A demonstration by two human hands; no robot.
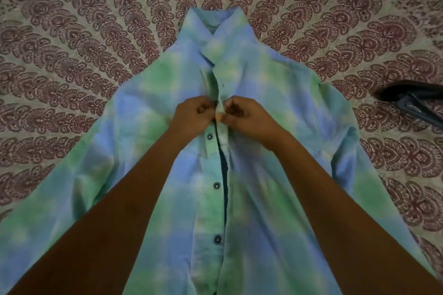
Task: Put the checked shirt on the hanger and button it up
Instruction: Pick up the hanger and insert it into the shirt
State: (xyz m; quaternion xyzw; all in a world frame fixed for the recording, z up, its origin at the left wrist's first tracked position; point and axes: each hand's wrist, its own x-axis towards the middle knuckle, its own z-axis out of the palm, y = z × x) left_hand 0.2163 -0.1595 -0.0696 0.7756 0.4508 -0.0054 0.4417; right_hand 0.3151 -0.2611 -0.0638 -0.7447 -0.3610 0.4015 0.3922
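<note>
The checked shirt lies flat on a patterned sheet. The left hand and right hand each have their grip pinched on its front edges; the black hanger lies at three o'clock.

I can read no text, label, brand or number from here: the checked shirt shows only blurred blue and green checks and plain dark buttons, and the bedspread carries only a maroon paisley print
</note>
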